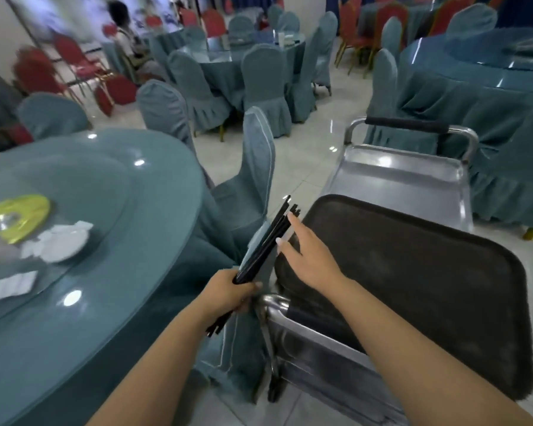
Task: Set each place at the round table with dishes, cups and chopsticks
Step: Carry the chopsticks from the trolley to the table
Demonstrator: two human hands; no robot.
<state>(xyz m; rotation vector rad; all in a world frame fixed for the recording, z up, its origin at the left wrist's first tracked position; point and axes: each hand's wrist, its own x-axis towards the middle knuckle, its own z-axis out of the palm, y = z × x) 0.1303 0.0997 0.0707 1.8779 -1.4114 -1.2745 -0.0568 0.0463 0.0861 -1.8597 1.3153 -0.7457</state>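
Head view: left hand (228, 292) grips bundle of black chopsticks (263, 255) low on its length, long axis up-right over chair gap; right hand (305, 256), fingers extended, touches upper ends; round table (142, 241) lies left, left hand nearer

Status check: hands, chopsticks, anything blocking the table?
Left hand grips chopstick bundle. Right hand open, fingertips at bundle. Covered chair stands before round table.

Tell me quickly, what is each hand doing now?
Left hand: grips a bundle of black chopsticks.
Right hand: open, fingers straight, touching the chopsticks.
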